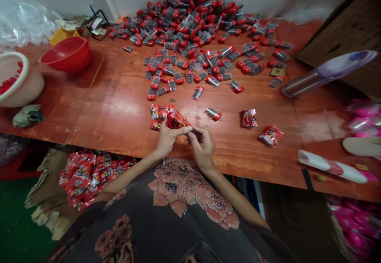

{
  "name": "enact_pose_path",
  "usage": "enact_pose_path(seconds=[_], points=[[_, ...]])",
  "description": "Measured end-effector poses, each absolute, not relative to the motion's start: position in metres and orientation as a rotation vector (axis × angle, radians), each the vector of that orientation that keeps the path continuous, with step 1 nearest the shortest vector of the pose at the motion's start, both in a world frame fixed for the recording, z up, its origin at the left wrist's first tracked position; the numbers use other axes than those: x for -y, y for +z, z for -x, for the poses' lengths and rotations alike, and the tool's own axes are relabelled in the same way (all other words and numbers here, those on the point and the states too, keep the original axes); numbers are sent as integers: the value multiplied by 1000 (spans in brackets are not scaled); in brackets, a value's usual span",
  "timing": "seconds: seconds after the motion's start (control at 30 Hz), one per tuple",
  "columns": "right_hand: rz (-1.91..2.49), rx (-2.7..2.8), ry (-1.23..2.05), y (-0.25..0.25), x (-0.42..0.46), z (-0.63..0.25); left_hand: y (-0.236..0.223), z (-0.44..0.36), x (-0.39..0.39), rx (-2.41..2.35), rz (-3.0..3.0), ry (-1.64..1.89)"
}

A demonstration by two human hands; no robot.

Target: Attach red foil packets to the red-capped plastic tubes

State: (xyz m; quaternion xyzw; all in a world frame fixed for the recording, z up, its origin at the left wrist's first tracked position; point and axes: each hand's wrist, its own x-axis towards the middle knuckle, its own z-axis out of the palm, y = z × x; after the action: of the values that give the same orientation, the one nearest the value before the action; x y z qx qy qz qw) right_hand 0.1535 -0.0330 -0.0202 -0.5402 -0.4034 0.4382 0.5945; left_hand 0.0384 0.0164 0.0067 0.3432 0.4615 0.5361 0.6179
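Observation:
My left hand grips a crumpled red foil packet on the wooden table, and my right hand pinches a small dark item close to the packet's edge. The item is mostly hidden by my fingers. Next to my left hand lies a small cluster of red packets. A heap of clear tubes with red caps spreads across the far table. One loose tube lies just beyond my right hand, and filled packets rest to the right.
A red plastic bowl and a white basin of red items stand at the left. A cardboard box of red packets sits below the table edge. A purple scoop and pink packets lie at the right.

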Motion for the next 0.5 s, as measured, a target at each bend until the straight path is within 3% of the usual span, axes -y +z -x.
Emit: enact_pose_path(seconds=[0.17, 0.5], points=[[1201, 722, 1313, -17, 28, -156, 9, -41, -14, -1052, -720, 1187], [1151, 684, 1335, -20, 27, -155, 11, -47, -9, -1040, -630, 1247]])
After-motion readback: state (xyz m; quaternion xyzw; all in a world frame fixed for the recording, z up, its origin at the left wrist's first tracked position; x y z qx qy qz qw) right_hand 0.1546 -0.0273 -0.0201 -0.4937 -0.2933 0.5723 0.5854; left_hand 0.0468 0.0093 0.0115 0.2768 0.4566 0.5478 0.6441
